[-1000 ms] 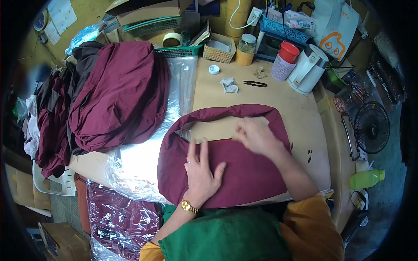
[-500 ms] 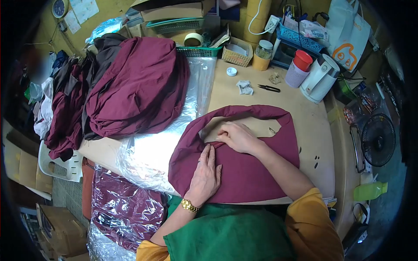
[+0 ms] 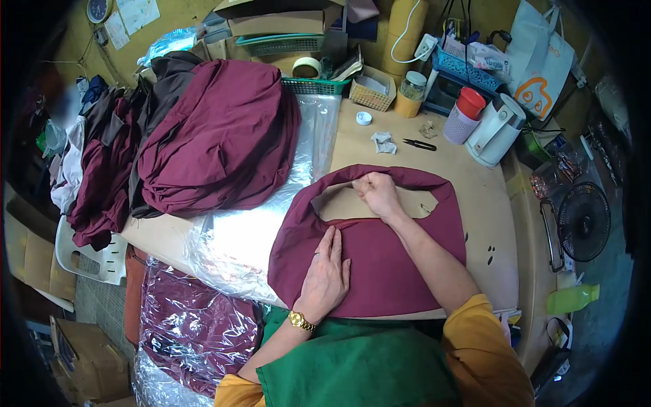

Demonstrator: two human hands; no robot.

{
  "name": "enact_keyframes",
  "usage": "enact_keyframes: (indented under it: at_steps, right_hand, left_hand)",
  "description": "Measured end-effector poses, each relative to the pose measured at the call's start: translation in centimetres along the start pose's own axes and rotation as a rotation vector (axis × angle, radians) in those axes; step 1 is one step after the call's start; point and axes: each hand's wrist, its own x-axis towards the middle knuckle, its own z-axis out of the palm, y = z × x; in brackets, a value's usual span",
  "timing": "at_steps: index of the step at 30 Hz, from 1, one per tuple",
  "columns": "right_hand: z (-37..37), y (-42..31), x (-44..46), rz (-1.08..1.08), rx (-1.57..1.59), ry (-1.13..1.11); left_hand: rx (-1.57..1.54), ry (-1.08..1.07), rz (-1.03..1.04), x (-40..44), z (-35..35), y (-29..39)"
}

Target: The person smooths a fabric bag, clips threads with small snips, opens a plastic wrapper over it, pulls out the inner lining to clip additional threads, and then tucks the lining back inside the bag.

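A maroon fabric piece (image 3: 400, 271) with a wide oval opening lies flat on the brown-covered table (image 3: 488, 203). My left hand (image 3: 325, 275) rests on it just below the opening's lower left edge, palm down with fingers stretched out. Over the opening, close to its upper rim, my right hand (image 3: 378, 193) is closed, with finger and thumb together; anything between them is too small to make out. Near the opening's right end lies a small metal pin or clip (image 3: 426, 208). Black thread snips (image 3: 420, 144) sit above the fabric, beside a crumpled white scrap (image 3: 384, 142).
A large maroon fabric pile (image 3: 217, 136) stands at the left on clear plastic sheets (image 3: 230, 251). Along the back are a basket (image 3: 372, 93), a jar (image 3: 411, 95), a red cup (image 3: 470, 103) and a white kettle (image 3: 496, 131). A black fan (image 3: 584, 220) is at the right.
My right hand first came left to the opening's lower left edge, then rose toward its upper rim, now closed. My left hand stays on the fabric. The whole view has shifted.
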Motion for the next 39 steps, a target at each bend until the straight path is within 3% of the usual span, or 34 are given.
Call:
enact_keyframes:
  at_steps: [3, 4, 7, 11, 13, 15, 19, 21, 25, 27, 29, 30, 35, 37, 39]
  right_hand:
    - [-1.3, -1.6, -0.3, 0.01, -0.037, -0.144]
    - [-2.1, -3.6, -1.2, -0.077, -0.14, -0.283]
    - [-1.4, -5.4, -3.5, -0.114, -0.345, -0.394]
    - [0.9, -4.5, -4.2, -0.182, -0.347, -0.337]
    - [1.2, -3.9, -3.8, -0.179, -0.294, -0.33]
    - [1.4, -3.2, -3.5, -0.031, 0.041, -0.302]
    - [1.7, -2.4, -2.9, 0.02, 0.115, -0.287]
    - [1.5, -2.2, -2.3, 0.024, 0.415, -0.203]
    - [-1.8, -6.5, -1.7, 0.116, 0.647, -0.178]
    - [-2.0, -6.5, -1.8, 0.131, 0.473, -0.228]
    - [-0.8, -4.6, -2.8, -0.243, -0.091, -0.385]
    - [-0.2, -4.3, -3.3, -0.336, -0.211, -0.37]
    - [1.2, -4.0, -4.3, -0.339, -0.328, -0.36]
    - [1.4, -3.0, -3.6, -0.164, -0.138, -0.223]
    - [1.1, -2.3, -2.9, -0.065, -0.01, -0.223]
  left_hand:
    - [-0.004, -0.019, -0.007, 0.0, 0.2, -0.3]
    - [-0.004, -0.019, -0.009, 0.0, 0.3, -0.4]
    - [-0.001, -0.012, 0.002, -0.1, 0.5, -0.5]
    - [0.013, -0.001, 0.014, -0.1, 0.5, -0.5]
    - [0.006, 0.005, 0.013, -0.1, 0.5, -0.6]
    - [0.019, 0.0, 0.009, -0.1, 0.6, -0.6]
    - [0.015, 0.0, 0.014, -0.1, 0.5, -0.5]
    - [0.025, -0.004, 0.011, -0.1, 0.4, -0.5]
    - [0.029, 0.005, 0.02, -0.1, 0.4, -0.5]
    - [0.033, 0.016, 0.032, -0.1, 0.4, -0.5]
    - [0.026, 0.014, 0.028, -0.1, 0.4, -0.5]
    - [0.021, 0.014, 0.02, -0.1, 0.5, -0.5]
    - [0.005, 0.012, 0.012, -0.2, 0.5, -0.6]
    - [0.006, 0.014, 0.014, -0.2, 0.5, -0.6]
    - [-0.013, 0.008, 0.007, -0.1, 0.4, -0.5]
